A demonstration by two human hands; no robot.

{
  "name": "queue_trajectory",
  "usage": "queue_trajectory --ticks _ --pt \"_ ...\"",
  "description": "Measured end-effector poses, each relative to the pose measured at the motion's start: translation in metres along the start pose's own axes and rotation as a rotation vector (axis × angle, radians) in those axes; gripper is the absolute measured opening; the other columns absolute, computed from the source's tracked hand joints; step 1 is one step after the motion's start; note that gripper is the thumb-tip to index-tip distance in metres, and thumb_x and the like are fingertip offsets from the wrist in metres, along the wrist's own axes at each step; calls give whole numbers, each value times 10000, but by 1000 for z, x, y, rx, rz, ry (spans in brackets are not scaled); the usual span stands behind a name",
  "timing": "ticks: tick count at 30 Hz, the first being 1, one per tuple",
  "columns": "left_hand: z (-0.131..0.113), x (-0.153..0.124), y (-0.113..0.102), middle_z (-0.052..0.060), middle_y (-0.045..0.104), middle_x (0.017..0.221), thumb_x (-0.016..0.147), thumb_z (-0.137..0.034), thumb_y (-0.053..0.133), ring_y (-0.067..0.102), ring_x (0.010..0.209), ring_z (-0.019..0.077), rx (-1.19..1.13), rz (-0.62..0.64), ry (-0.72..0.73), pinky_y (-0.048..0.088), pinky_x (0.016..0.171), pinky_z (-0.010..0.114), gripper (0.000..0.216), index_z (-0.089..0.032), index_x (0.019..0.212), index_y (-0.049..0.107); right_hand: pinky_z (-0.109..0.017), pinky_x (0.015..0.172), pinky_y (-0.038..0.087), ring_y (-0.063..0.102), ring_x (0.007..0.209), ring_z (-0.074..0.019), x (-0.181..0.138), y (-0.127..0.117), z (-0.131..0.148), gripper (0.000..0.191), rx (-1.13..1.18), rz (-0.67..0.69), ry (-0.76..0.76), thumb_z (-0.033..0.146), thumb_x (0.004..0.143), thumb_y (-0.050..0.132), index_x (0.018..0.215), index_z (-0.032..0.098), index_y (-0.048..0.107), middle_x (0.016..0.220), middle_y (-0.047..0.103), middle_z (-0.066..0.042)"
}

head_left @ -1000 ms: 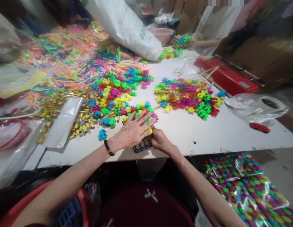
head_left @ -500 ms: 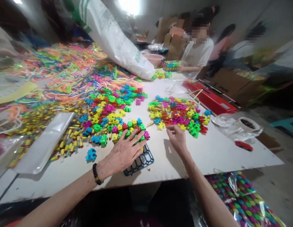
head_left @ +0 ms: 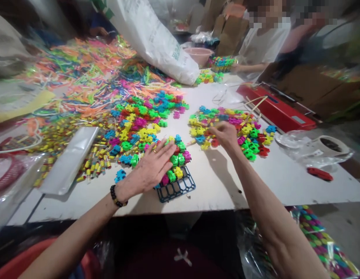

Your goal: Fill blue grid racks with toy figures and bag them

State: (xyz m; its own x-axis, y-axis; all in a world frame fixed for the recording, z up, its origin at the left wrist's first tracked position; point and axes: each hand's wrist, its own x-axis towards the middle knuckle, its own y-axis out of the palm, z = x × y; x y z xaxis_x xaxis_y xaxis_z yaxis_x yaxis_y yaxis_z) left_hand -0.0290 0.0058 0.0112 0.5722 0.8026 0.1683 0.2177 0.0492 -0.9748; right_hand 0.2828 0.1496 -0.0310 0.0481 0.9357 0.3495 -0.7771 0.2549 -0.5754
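My left hand (head_left: 152,164) lies with its fingers stretched out over small coloured toy cars (head_left: 177,159) that stand in rows in a dark blue plastic grid rack (head_left: 176,190). The rack's near slots show bare, while the hand covers part of its left side. My right hand (head_left: 227,133) is over the near edge of a loose pile of toy cars (head_left: 251,145), fingers pinched together. Whatever is between those fingertips is too small and blurred to make out. A single blue toy car (head_left: 120,176) sits by my left wrist.
Another toy-car heap (head_left: 139,124), yellow-capped tubes (head_left: 94,164) and a clear plastic bag (head_left: 71,161) lie left. Behind are colourful strips (head_left: 81,81) and a white sack (head_left: 168,46). A red machine (head_left: 280,108) and tape roll (head_left: 331,145) are right; a person (head_left: 264,46) works across.
My right hand has moved forward onto the loose pile. My left hand remains on the toy cars, and more cars show at the rack's near part. The view has tilted down and shifted left.
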Motion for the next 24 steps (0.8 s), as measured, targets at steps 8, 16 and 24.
queue_trajectory --ticks 8,16,24 --pt "-9 16 3 64 263 1692 1095 -402 244 129 1593 239 4 54 97 181 1287 479 552 -168 1586 333 -314 604 478 652 688 -223 -150 -13 -5 428 172 109 283 572 754 747 873 161 739 782 737 -85" --pt "-24 19 17 91 258 1693 1084 -386 291 164 1584 297 130 130 132 195 1262 559 552 -181 1595 324 -294 599 323 530 653 -169 -149 -35 -4 241 -404 382 39 318 848 625 643 192 628 701 621 -56" --pt "-23 18 15 99 210 1707 1083 -396 301 131 1588 316 148 143 150 195 1259 561 564 -185 1607 294 -292 606 467 546 623 -161 -177 37 32 264 583 312 200 445 759 703 823 212 594 700 602 7"
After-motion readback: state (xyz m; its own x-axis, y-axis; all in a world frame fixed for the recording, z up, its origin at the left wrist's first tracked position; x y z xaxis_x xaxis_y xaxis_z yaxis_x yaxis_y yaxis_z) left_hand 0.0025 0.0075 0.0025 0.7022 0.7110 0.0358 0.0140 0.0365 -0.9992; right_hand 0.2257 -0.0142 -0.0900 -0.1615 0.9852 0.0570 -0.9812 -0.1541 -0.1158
